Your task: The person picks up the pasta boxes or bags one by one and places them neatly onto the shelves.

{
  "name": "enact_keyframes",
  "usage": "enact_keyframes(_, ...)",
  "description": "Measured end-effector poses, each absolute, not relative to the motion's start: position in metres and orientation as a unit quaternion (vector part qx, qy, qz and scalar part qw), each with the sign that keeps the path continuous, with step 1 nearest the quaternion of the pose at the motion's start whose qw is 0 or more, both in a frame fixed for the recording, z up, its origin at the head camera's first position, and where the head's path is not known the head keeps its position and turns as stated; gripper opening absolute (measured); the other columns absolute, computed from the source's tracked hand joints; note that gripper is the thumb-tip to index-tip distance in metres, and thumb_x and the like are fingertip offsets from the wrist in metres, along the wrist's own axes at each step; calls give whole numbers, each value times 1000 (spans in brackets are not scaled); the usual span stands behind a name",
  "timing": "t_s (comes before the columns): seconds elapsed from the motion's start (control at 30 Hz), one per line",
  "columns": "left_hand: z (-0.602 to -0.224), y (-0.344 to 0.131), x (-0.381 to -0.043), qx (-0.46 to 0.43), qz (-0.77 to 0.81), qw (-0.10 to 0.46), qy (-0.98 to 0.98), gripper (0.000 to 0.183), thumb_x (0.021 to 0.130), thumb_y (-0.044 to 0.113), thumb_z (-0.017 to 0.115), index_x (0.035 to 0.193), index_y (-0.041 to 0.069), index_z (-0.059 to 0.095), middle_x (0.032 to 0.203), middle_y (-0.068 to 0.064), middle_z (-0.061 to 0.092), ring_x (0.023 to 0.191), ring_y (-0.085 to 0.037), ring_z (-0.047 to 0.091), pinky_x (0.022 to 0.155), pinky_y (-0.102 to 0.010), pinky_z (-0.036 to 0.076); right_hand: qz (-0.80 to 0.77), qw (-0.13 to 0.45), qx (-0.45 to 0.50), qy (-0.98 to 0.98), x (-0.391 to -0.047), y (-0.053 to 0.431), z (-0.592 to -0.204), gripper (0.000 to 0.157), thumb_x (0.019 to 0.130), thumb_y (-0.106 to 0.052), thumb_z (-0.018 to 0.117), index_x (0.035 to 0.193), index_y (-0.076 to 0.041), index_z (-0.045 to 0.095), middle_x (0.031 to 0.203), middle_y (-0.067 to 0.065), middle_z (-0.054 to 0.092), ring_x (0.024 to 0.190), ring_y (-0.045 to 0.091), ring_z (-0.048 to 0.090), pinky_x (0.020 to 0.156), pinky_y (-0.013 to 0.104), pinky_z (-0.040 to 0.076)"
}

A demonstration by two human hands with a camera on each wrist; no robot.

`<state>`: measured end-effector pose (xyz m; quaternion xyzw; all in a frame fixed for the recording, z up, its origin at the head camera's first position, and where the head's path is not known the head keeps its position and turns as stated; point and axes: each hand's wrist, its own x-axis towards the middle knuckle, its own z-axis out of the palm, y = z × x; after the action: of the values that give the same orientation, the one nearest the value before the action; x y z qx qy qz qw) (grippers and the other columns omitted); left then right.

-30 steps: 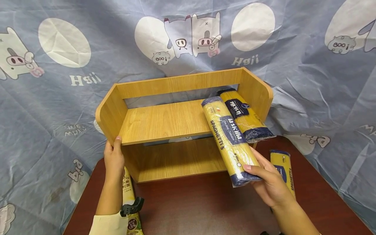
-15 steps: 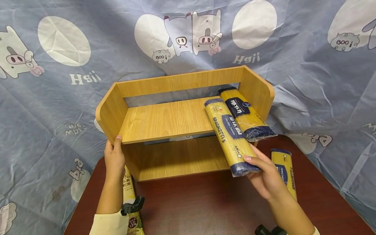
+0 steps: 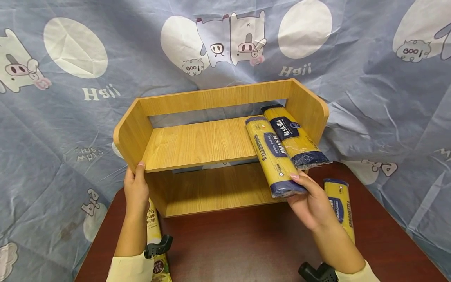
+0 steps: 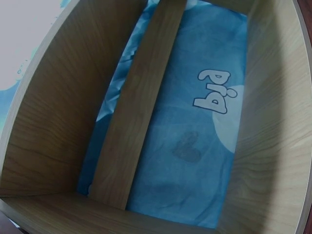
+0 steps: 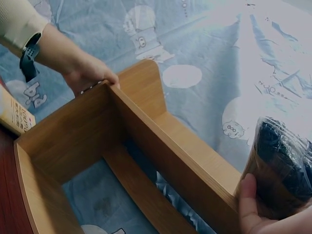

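My right hand (image 3: 311, 201) grips the near end of a spaghetti packet (image 3: 273, 154), thumb on top and fingers beneath. The packet is yellow with dark blue ends; its far end is over the upper board of a wooden shelf (image 3: 197, 143), its near end juts past the front edge. Just right of it, a second spaghetti packet (image 3: 294, 135) lies on the same board against the side panel. My left hand (image 3: 136, 190) holds the shelf's left side panel, thumb by the upper board's front corner. In the right wrist view the held packet's dark end (image 5: 282, 165) shows beside the thumb.
Another spaghetti packet (image 3: 340, 207) lies on the dark red table (image 3: 229, 243) to the right of the shelf. A yellow noodle packet (image 3: 155, 239) lies at the left, partly behind my left forearm. A printed blue cloth (image 3: 141, 47) hangs behind.
My right hand has moved forward and slightly left, bringing the near end of the spaghetti packet higher in view and closer to the shelf. The left hand keeps its place on the side panel.
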<state>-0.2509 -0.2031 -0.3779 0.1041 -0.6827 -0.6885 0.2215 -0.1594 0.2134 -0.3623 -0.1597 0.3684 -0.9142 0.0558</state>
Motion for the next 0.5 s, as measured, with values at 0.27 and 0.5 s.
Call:
enact_keyframes(0.27, -378, -202, -251, 107, -684, 221, -687, 43, 105, 43, 48, 142, 21, 54, 126, 1, 57, 115, -14, 52, 100, -31, 39, -928, 49, -109, 352, -166, 210, -360, 33, 108, -17, 39, 141, -13, 39, 132, -3, 61, 114, 9, 62, 95, 21, 50)
enact_keyframes(0.5, -378, -202, -251, 112, -684, 232, -683, 42, 105, 42, 50, 140, 20, 57, 120, 4, 59, 109, -12, 54, 97, -29, 41, -909, 69, -160, 378, -158, 211, -368, 37, 110, -21, 30, 146, -17, 40, 133, -2, 62, 112, 11, 62, 95, 25, 51)
